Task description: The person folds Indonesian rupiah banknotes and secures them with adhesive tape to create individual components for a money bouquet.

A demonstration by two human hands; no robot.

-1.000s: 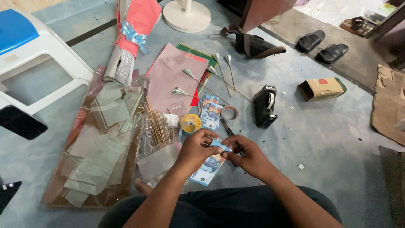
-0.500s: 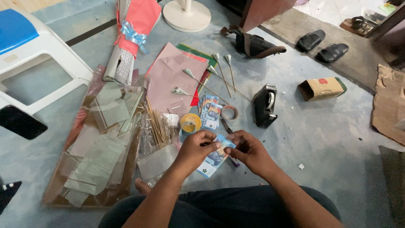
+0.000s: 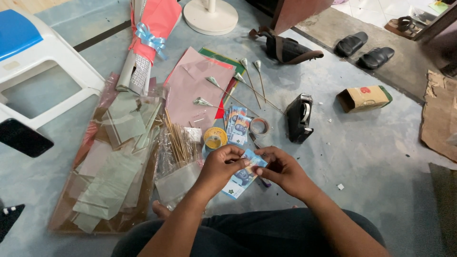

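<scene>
A blue banknote (image 3: 251, 162) sits between both hands, low in the middle of the view, just above the person's lap. It is small, pale blue with a printed portrait, and partly folded or curled where the fingers (image 3: 236, 153) pinch it. The left hand (image 3: 220, 167) closes its thumb and fingertips on the note's left edge; the right hand (image 3: 281, 170) pinches the right edge, so both grips are shut on the same note. Under the hands, a second blue note (image 3: 237, 183) lies flat on the floor.

Just beyond the hands lie a fanned stack of blue notes (image 3: 236, 124), a yellow tape roll (image 3: 214, 138), a clear tape roll (image 3: 260, 126) and a black tape dispenser (image 3: 299, 117). A bundle of thin wooden skewers (image 3: 175, 138) rests to the left, next to clear plastic sheets (image 3: 116, 162). Farther out are pink paper sheets (image 3: 190, 85), several skewers topped with folded cones (image 3: 247, 76), and a wrapped bouquet with a blue ribbon (image 3: 150, 35).

The floor (image 3: 371, 157) is grey-blue. A white plastic stool with a blue seat (image 3: 33, 62) stands at the left, a small cardboard box (image 3: 364, 97) at the right, and black slippers (image 3: 364, 50) near the doorway.
</scene>
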